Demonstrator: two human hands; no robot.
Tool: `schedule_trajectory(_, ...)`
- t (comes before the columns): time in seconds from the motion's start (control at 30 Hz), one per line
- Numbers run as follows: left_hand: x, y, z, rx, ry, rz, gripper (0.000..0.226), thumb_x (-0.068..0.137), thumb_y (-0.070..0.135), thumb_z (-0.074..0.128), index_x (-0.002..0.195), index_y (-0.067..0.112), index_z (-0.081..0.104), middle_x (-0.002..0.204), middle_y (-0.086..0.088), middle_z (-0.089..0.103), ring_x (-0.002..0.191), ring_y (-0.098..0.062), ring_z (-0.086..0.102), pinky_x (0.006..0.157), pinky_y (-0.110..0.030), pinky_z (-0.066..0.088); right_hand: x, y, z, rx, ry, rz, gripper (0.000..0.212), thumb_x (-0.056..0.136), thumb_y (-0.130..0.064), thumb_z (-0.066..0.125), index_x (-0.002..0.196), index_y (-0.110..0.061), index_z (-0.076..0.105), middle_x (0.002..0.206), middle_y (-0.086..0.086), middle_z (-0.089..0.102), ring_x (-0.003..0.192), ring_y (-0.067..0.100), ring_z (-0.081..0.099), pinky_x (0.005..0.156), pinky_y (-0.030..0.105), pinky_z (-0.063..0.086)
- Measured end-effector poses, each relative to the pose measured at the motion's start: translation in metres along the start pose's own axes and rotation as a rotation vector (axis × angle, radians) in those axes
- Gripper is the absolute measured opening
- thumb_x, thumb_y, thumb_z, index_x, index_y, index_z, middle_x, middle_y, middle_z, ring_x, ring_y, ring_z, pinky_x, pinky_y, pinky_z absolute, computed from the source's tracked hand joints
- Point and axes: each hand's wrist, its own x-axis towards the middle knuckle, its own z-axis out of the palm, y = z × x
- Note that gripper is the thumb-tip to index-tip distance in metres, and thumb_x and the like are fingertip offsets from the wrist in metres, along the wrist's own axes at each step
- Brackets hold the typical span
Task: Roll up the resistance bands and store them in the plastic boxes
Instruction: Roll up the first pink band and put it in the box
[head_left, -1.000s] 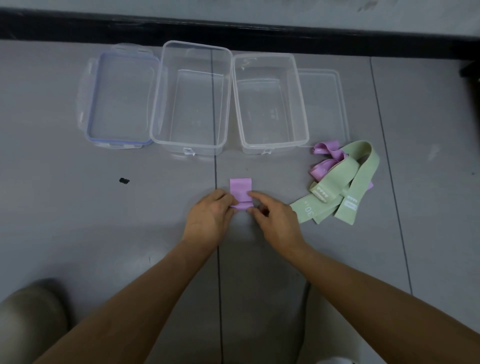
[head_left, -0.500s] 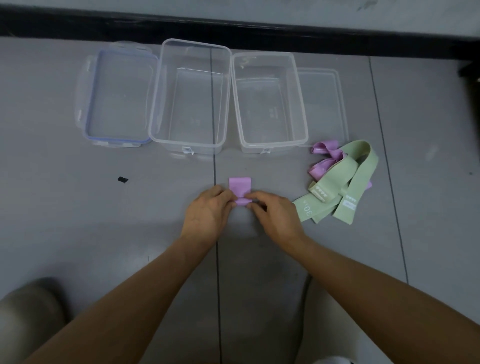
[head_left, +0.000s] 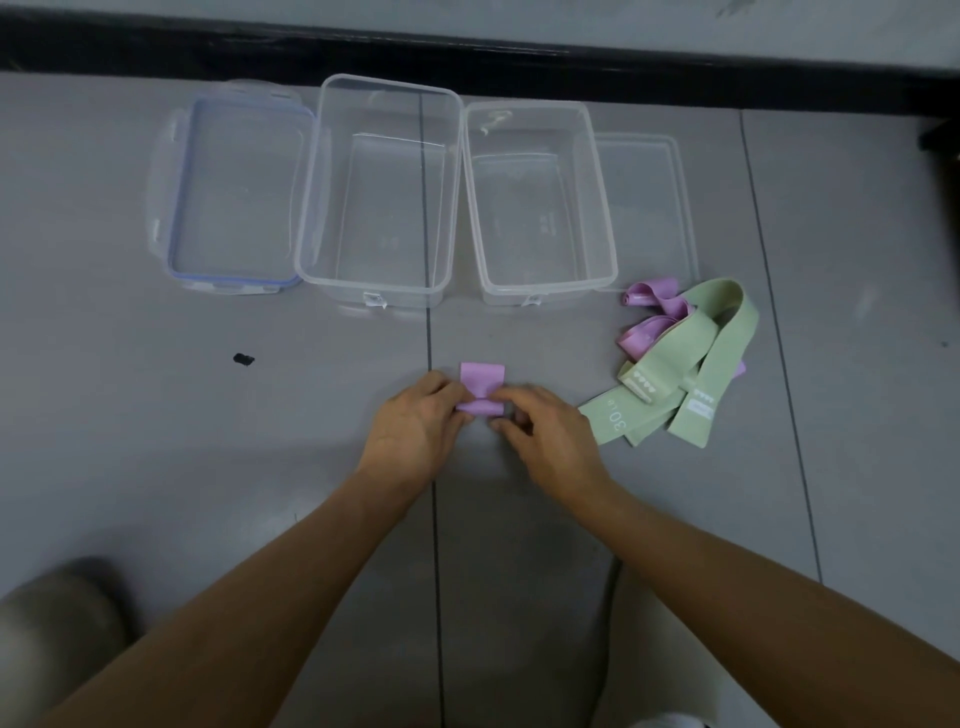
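The flat tail of the purple band (head_left: 482, 387) has shortened over the last second as its roll thickened; left hand (head_left: 415, 436) and right hand (head_left: 550, 441) pinch the roll's two ends, fingers curled on it, in front of the larger clear box (head_left: 363, 291); a strip of grey surface (head_left: 156, 441) separates the tail's edge from that box's near wall; the smaller box (head_left: 545, 296) stands just beside its right wall, a blue-rimmed lid (head_left: 179, 208) just beside its left; loose green bands (head_left: 727, 332) lie heaped to its front right, apart from the hands
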Motion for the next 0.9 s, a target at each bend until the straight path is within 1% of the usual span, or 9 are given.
schedule_trajectory(0.13,-0.005,0.001,0.001,0.007,-0.021,0.005,0.04,0.09,0.047,0.046,0.096,0.017,0.072,0.094,-0.005,0.067,0.08,-0.03,0.066,0.066,-0.036,0.055,0.005,0.002,0.0,-0.008,-0.008,-0.011,0.02,0.092,-0.03,0.063,0.111,-0.028,0.068,0.102,-0.006,0.068,0.09,0.013,0.062,0.078,0.036,0.052)
schedule_trajectory(0.23,-0.006,0.002,0.0,0.01,0.003,-0.015,0.032,0.09,0.044,0.054,0.104,0.02,0.07,0.098,-0.002,0.067,0.085,-0.027,0.065,0.069,-0.035,0.054,0.006,0.001,-0.002,-0.044,-0.02,-0.008,0.02,0.094,-0.033,0.059,0.112,-0.029,0.067,0.105,-0.006,0.068,0.094,0.014,0.062,0.081,0.037,0.052)
schedule_trajectory(0.3,-0.006,0.003,0.0,0.03,0.031,-0.02,0.025,0.09,0.041,0.058,0.103,0.021,0.068,0.1,-0.001,0.065,0.086,-0.026,0.063,0.069,-0.034,0.051,0.006,0.0,-0.002,-0.06,-0.013,0.001,0.021,0.094,-0.034,0.059,0.113,-0.028,0.067,0.106,-0.006,0.069,0.094,0.015,0.063,0.081,0.037,0.052)
schedule_trajectory(0.37,-0.008,0.003,0.0,0.044,0.035,-0.008,0.025,0.09,0.04,0.056,0.101,0.021,0.067,0.1,-0.001,0.062,0.085,-0.025,0.061,0.067,-0.033,0.048,0.007,-0.002,-0.002,-0.062,-0.012,0.003,0.023,0.094,-0.035,0.058,0.113,-0.027,0.067,0.106,-0.005,0.069,0.094,0.016,0.063,0.08,0.038,0.053)
schedule_trajectory(0.47,-0.007,0.002,0.0,0.024,0.017,-0.001,0.028,0.09,0.04,0.051,0.1,0.019,0.067,0.101,-0.003,0.063,0.085,-0.027,0.063,0.068,-0.034,0.051,0.01,-0.003,-0.003,-0.054,-0.027,0.014,0.024,0.094,-0.038,0.056,0.114,-0.028,0.067,0.104,-0.005,0.069,0.093,0.015,0.063,0.08,0.039,0.053)
schedule_trajectory(0.57,-0.003,0.004,0.0,0.024,0.027,-0.018,0.031,0.091,0.038,0.049,0.095,0.015,0.069,0.097,-0.005,0.065,0.081,-0.03,0.064,0.067,-0.035,0.053,0.008,-0.003,-0.001,-0.059,0.0,0.024,0.025,0.094,-0.037,0.059,0.116,-0.028,0.067,0.103,-0.004,0.067,0.092,0.015,0.061,0.079,0.038,0.053)
schedule_trajectory(0.7,0.001,0.003,-0.001,0.012,0.031,-0.03,0.036,0.091,0.039,0.046,0.099,0.013,0.07,0.093,-0.005,0.064,0.079,-0.03,0.065,0.068,-0.035,0.054,0.006,-0.002,-0.001,-0.034,0.032,-0.005,0.025,0.094,-0.03,0.061,0.119,-0.027,0.064,0.105,-0.004,0.066,0.091,0.016,0.062,0.078,0.039,0.054)
schedule_trajectory(0.8,0.002,0.003,-0.003,-0.003,0.046,-0.032,0.035,0.092,0.039,0.046,0.1,0.015,0.07,0.091,-0.004,0.064,0.078,-0.029,0.065,0.067,-0.035,0.053,0.005,-0.001,-0.005,-0.064,0.015,-0.053,0.025,0.093,-0.03,0.059,0.118,-0.029,0.063,0.108,-0.006,0.065,0.094,0.016,0.062,0.077,0.04,0.054)
schedule_trajectory(0.9,0.003,0.004,-0.004,-0.035,0.061,-0.025,0.032,0.091,0.039,0.048,0.102,0.017,0.07,0.091,-0.003,0.064,0.078,-0.028,0.065,0.067,-0.034,0.052,0.007,-0.003,-0.008,-0.089,0.018,-0.052,0.025,0.092,-0.032,0.061,0.117,-0.031,0.064,0.108,-0.007,0.066,0.095,0.016,0.063,0.075,0.038,0.054)
